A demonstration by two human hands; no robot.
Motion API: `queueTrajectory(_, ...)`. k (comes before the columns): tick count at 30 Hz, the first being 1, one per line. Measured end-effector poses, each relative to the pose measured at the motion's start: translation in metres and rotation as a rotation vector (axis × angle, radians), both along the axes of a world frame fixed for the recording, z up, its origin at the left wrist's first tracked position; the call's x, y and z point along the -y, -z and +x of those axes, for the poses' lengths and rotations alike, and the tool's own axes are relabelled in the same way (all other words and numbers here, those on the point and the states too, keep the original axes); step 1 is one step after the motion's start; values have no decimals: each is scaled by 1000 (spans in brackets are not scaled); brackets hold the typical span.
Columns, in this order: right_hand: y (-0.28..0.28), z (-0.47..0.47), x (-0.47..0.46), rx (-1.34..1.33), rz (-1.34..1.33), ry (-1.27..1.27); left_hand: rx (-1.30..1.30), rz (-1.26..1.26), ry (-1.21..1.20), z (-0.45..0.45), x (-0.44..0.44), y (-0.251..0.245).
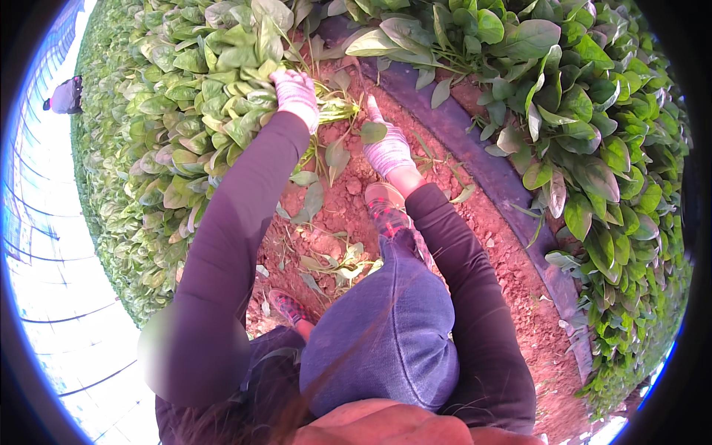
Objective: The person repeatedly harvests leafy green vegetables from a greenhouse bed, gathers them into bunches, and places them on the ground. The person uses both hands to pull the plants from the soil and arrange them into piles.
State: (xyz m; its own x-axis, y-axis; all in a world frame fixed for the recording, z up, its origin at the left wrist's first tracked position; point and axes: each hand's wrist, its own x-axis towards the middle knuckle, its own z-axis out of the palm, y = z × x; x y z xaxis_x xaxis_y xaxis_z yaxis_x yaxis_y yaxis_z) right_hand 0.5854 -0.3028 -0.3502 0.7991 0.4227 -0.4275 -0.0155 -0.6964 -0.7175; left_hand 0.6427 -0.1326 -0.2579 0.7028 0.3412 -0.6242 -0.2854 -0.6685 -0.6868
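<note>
My left hand (296, 95), in a pale knit glove, is closed around a bunch of leafy greens that look like spinach (245, 103). The cut or pulled stem ends (340, 109) stick out to the right of the glove. Just right of those stems is my right hand (387, 146), gloved alike, with one finger stretched forward. A single loose leaf (373, 132) overlaps its left side. The palm is turned away, so whether that hand holds anything is hidden.
Dense leafy rows grow at left (167, 128) and right (589, 144). Dark plastic film (473, 144) edges the right bed. Fallen leaves (347, 261) lie on reddish soil (322, 239) around my shoes (384, 200). Another person (65, 95) is far off at left.
</note>
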Motion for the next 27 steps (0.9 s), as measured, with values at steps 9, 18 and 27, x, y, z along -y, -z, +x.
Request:
queueTrajectory(9,-20,29,-33,-73,-100,-16,172,-65,32,-35,-19,9)
queueTrajectory(18,-8,-1,-20,-32,-136,-147,139,-176,2,-23,-26,7)
queueTrajectory(27,39,-23,-21,155,-159,-122,90,-205,-45,-24,-25,0)
